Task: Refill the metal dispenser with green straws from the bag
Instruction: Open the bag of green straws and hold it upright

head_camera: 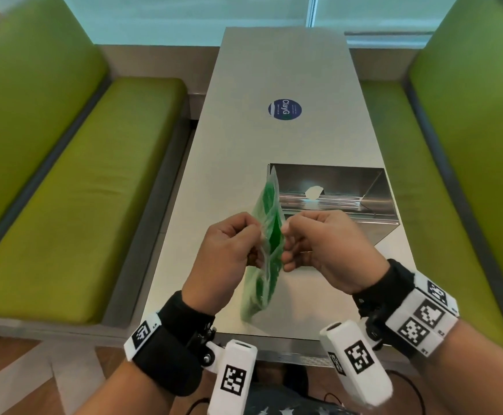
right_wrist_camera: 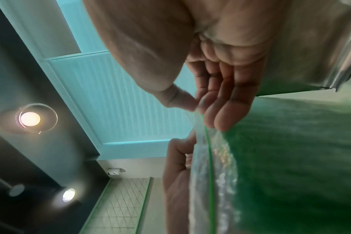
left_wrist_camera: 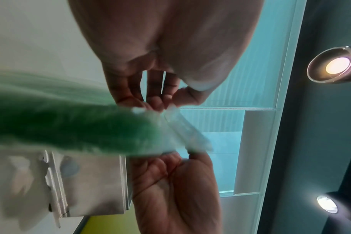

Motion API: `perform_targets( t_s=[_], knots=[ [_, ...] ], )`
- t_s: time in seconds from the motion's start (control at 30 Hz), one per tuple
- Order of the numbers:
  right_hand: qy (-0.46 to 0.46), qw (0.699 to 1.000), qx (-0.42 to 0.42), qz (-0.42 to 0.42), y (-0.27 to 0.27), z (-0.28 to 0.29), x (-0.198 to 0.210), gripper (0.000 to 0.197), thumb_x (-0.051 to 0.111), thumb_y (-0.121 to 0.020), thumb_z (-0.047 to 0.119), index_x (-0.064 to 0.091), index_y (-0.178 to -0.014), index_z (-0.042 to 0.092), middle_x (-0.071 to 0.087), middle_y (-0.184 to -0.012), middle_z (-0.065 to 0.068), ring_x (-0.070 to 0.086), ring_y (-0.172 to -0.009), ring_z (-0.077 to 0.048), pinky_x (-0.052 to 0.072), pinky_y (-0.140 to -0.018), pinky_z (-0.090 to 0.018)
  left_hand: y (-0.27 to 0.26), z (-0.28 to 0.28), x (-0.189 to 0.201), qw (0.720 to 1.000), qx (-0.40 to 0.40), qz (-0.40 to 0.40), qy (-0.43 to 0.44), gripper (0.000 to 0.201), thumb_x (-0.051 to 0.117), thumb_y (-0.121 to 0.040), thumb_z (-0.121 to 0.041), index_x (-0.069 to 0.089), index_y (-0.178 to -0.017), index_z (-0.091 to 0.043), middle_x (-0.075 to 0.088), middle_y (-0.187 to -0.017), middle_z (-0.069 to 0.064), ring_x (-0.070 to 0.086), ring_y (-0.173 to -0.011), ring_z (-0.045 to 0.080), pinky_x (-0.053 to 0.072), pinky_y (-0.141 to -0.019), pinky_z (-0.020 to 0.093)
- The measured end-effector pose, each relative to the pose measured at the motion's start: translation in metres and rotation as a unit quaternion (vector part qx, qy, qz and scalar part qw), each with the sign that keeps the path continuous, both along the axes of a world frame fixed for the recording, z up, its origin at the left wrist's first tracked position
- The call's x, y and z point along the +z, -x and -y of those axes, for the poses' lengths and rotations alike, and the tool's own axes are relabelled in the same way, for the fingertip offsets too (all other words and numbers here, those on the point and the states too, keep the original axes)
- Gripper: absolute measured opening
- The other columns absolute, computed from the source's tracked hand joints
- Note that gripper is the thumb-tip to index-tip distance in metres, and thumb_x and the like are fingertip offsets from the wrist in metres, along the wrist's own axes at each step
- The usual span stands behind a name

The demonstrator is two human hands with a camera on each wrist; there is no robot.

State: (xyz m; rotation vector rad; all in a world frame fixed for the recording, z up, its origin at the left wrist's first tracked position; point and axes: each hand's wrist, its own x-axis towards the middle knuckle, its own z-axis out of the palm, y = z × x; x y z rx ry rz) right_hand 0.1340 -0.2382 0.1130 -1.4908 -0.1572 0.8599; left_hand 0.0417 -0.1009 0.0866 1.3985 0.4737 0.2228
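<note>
both hands pinch the bag of green straws.

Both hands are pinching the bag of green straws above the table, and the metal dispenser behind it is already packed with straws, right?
Not quite. The dispenser holds no green straws; the head view shows bare metal inside. The rest stands: left hand and right hand pinch the bag above the table.
</note>
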Motion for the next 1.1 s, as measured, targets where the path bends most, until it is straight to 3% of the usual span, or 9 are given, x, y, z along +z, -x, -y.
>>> perform_targets(
  t_s=[0.17,0.3,0.4,0.5,0.57,0.63,0.8,0.93,1.1],
  knots=[
    [0.092,0.977,-0.065,0.183,-0.013,0.017,-0.007,0.020,0.063,-0.084,0.008,0.058,-0.072,-0.007,0.060,-0.060,-0.022,0.066,-0.053,-0.029,0.061,-0.060,-0.053,0.015,-0.032,0.005,0.964,0.050,-0.018,-0.262,0.018,0.057,-0.077,-0.020,0.052,-0.067,-0.005,0.060,-0.063,0.023,0.065,-0.052,0.030,0.059,-0.053,0.045],
    [0.202,0.912,-0.092,0.344,-0.020,0.036,-0.006,0.018,0.066,-0.069,0.024,0.058,-0.062,0.009,0.067,-0.063,-0.012,0.067,-0.061,-0.032,0.060,-0.061,-0.046,0.031,-0.060,0.010,0.891,0.100,-0.059,-0.439,0.022,0.056,-0.071,-0.029,0.047,-0.061,-0.012,0.057,-0.055,0.012,0.066,-0.056,0.032,0.054,-0.050,0.048],
    [0.143,0.939,-0.099,0.298,-0.017,0.029,-0.008,0.023,0.066,-0.075,0.012,0.047,-0.061,0.010,0.065,-0.074,-0.012,0.072,-0.064,-0.034,0.061,-0.053,-0.045,0.032,-0.056,0.006,0.939,0.103,-0.015,-0.329,0.022,0.058,-0.080,-0.029,0.052,-0.074,-0.008,0.063,-0.068,0.015,0.070,-0.061,0.029,0.059,-0.056,0.050],
    [0.084,0.967,-0.106,0.216,-0.012,0.015,-0.015,0.024,0.065,-0.081,0.001,0.045,-0.068,0.007,0.053,-0.072,-0.020,0.070,-0.065,-0.045,0.061,-0.051,-0.046,0.036,-0.043,-0.011,0.989,-0.029,0.052,-0.136,0.063,0.081,-0.073,-0.051,0.049,-0.119,-0.022,0.063,-0.120,-0.002,0.067,-0.108,0.016,0.055,-0.090,0.039],
    [0.026,0.982,-0.110,0.151,-0.007,0.005,-0.020,0.022,0.063,-0.083,-0.004,0.048,-0.074,0.008,0.052,-0.077,-0.018,0.067,-0.067,-0.044,0.060,-0.056,-0.044,0.039,-0.033,-0.032,0.970,-0.111,0.007,-0.217,0.115,0.092,-0.052,-0.056,0.025,-0.144,-0.040,0.041,-0.148,-0.015,0.044,-0.137,0.006,0.040,-0.109,0.032],
    [-0.037,0.992,-0.090,0.081,-0.001,-0.003,-0.023,0.019,0.060,-0.086,-0.008,0.051,-0.085,0.009,0.056,-0.088,-0.022,0.065,-0.073,-0.040,0.060,-0.062,-0.047,0.038,-0.020,-0.050,0.937,-0.152,-0.043,-0.311,0.140,0.097,-0.042,-0.055,0.014,-0.154,-0.037,0.032,-0.153,-0.019,0.034,-0.142,0.001,0.035,-0.116,0.028],
    [-0.083,0.996,-0.015,0.022,-0.001,-0.008,-0.013,0.017,0.057,-0.080,0.007,0.063,-0.096,0.004,0.059,-0.089,-0.025,0.059,-0.077,-0.036,0.057,-0.067,-0.044,0.037,-0.014,-0.061,0.976,-0.043,-0.005,-0.215,0.090,0.088,-0.067,-0.041,0.047,-0.143,-0.015,0.065,-0.126,-0.009,0.063,-0.117,0.005,0.054,-0.099,0.036],
    [-0.079,0.990,-0.031,0.116,-0.019,0.007,-0.008,0.036,0.058,-0.072,0.001,0.064,-0.108,0.000,0.063,-0.104,-0.022,0.063,-0.085,-0.030,0.059,-0.071,-0.040,0.047,-0.028,-0.038,0.979,-0.055,0.048,-0.188,0.073,0.090,-0.071,-0.009,0.053,-0.131,-0.027,0.068,-0.120,-0.007,0.066,-0.114,0.008,0.054,-0.095,0.023],
    [-0.115,0.979,0.034,0.165,-0.009,0.007,-0.013,0.016,0.072,-0.084,-0.003,0.069,-0.099,-0.010,0.068,-0.099,-0.036,0.068,-0.086,-0.036,0.059,-0.079,-0.052,0.040,-0.028,-0.024,0.982,-0.098,0.131,-0.093,0.066,0.079,-0.070,0.012,0.071,-0.114,-0.037,0.072,-0.117,0.007,0.070,-0.110,0.025,0.057,-0.090,0.042]
  ],
)
